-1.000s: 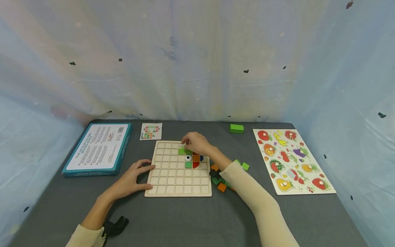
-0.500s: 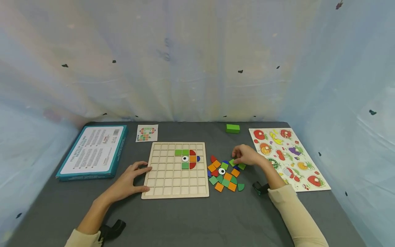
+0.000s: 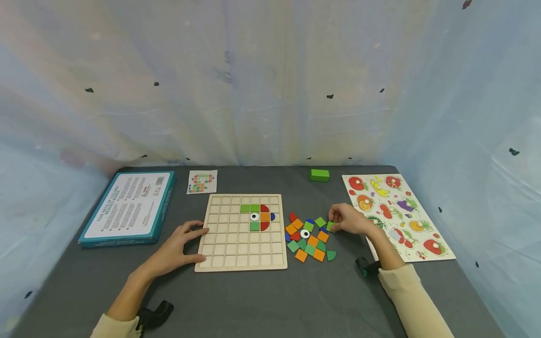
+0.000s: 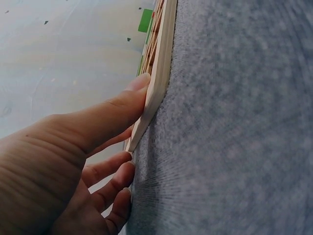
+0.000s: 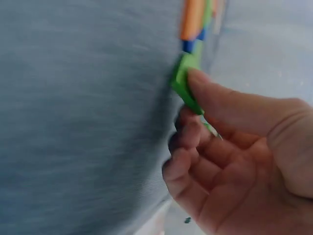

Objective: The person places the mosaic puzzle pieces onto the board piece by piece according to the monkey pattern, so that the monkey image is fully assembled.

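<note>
My right hand (image 3: 348, 219) is at the right side of the loose tiles, pinching a light green square tile (image 5: 185, 81) between thumb and fingertips. In the right wrist view the tile is tilted, with orange and blue tiles just beyond it. My left hand (image 3: 177, 246) rests at the left edge of a wooden grid board (image 3: 236, 253); its thumb (image 4: 117, 115) lies along the rim and its fingers are spread. Set in the board's upper right are two light green squares (image 3: 250, 208), an eye tile (image 3: 254, 217), a darker green square, an orange square, red quarter-rounds and a blue half-round.
Loose tiles (image 3: 310, 240) in several colours lie right of the board. A pattern card (image 3: 202, 182) and a blue-edged box (image 3: 127, 206) are at the back left. A green block (image 3: 319, 175) stands at the back, and a fruit puzzle board (image 3: 397, 225) lies on the right.
My right hand has gone from the board's top to the loose tiles, then slightly right onto a light green square there. The left hand stays at the board's edge.
</note>
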Tool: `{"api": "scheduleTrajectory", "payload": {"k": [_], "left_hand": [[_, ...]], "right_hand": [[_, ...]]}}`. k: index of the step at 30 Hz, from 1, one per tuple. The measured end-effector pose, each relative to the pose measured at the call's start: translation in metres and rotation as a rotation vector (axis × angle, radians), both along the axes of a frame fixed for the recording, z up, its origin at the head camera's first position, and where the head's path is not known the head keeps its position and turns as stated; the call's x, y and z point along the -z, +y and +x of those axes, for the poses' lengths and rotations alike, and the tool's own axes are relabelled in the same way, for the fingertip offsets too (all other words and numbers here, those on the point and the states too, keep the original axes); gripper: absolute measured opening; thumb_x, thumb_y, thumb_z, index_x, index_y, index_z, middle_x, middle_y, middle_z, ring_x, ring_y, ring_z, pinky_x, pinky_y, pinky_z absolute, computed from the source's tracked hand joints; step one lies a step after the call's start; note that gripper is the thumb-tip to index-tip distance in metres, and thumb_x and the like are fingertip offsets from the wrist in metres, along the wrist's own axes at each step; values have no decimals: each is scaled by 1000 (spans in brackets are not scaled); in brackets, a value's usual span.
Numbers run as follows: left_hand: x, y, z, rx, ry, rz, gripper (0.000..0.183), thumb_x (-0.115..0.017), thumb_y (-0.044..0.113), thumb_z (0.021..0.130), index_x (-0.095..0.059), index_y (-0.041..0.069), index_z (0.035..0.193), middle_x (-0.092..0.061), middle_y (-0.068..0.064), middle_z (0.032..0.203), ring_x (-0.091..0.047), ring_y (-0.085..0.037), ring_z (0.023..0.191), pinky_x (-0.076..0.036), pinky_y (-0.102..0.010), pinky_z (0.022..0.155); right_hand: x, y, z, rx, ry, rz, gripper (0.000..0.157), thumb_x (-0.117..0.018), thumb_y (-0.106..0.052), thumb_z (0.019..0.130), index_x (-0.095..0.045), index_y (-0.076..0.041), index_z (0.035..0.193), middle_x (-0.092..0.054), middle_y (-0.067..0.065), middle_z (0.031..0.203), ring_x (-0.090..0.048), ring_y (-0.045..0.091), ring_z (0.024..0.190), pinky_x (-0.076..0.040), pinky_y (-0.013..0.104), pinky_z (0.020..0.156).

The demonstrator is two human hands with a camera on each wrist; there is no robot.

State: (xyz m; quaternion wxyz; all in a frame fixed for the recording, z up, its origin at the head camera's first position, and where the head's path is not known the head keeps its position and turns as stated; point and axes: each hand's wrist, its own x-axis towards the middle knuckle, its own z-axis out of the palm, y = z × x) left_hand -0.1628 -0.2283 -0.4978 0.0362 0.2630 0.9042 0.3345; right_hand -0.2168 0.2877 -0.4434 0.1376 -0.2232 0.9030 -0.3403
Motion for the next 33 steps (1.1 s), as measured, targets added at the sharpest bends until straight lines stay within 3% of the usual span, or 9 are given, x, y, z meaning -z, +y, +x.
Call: {"api": "scheduleTrajectory", "payload": {"k": [6, 12, 16, 19, 24, 27, 33], "left_hand": [[1, 0, -1, -2, -7, -3, 77, -82, 41, 82, -54, 4, 143, -38, -19, 147, -33, -45, 134, -36, -67, 96], [0, 0, 0, -5, -11, -6, 78, -82, 41, 81, -54, 4, 144, -38, -19, 147, -33, -44, 134, -36, -67, 96], [0, 1, 0, -1, -1, -9, 77, -82, 41, 81, -54, 4, 143, -39, -19, 146, -34, -45, 133, -37, -66, 95], [-1, 1, 0, 2, 6, -5, 76, -82, 40, 82, -55, 4, 142, -40, -20, 146, -35, -45, 132, -37, -66, 95], [-3, 1, 0, 1, 6, -3, 76, -82, 40, 82, -55, 4, 143, -40, -19, 146, -35, -44, 132, -36, -66, 96], [-3, 2, 0, 3, 6, -2, 75, -82, 39, 82, -55, 4, 142, -41, -20, 145, -35, -44, 132, -36, -66, 96], [-5, 3, 2, 3, 8, 1, 73, -83, 38, 82, -56, 3, 141, -42, -21, 144, -37, -45, 130, -36, -66, 95]], "right_hand": [[-13, -27, -29, -34, 36, -55, 14, -67, 7, 90, -66, 9, 104, -65, 11, 87, -57, 20, 72, -49, 34, 66], [-15, -94, -62, -100, -13, -188, 18, -59, 9, 95, -64, 13, 111, -66, 20, 91, -64, 36, 77, -55, 49, 72], [-14, -142, -77, -162, -42, -223, 18, -57, 9, 94, -65, 13, 111, -64, 20, 88, -61, 45, 78, -53, 51, 72], [-11, -173, -83, -213, -58, -231, 19, -59, 9, 93, -66, 12, 110, -62, 17, 86, -59, 42, 77, -51, 42, 68], [-2, -212, -86, -276, -63, -195, 17, -65, 8, 90, -68, 9, 107, -65, 15, 91, -60, 21, 80, -49, 26, 72], [1, -228, -85, -285, -64, -166, 15, -66, 9, 89, -69, 7, 104, -66, 16, 93, -60, 16, 80, -50, 24, 74], [2, -245, -85, -236, -50, -120, 13, -67, 10, 88, -70, 4, 99, -65, 15, 91, -59, 19, 78, -48, 26, 69]]}}
